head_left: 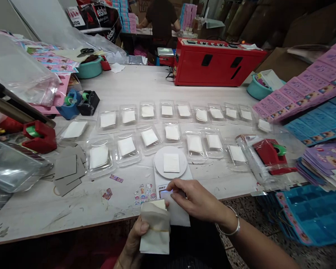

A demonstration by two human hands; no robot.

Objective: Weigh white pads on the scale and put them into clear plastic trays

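Note:
My left hand (134,231) is closed around a thick stack of white paper sheets (155,244) with a rubber band across it. With its fingers pinched, my right hand (196,200) holds a thin, translucent white sheet (179,215) beside the stack, over the table's front edge. Just beyond my hands is a white kitchen scale (157,172), its display partly covered by my right fingers. A small square pile of white sheets (171,163) lies on the scale's round plate. Around the scale, several clear plastic trays (128,160) each carry a white pile.
Loose stickers (144,194) and grey cards (65,168) lie left of the scale. Tape dispensers (40,136) stand at both sides. A red machine (218,67) is at the back. Pink and blue boxes (310,86) are stacked at right. Another person (161,16) sits beyond the table.

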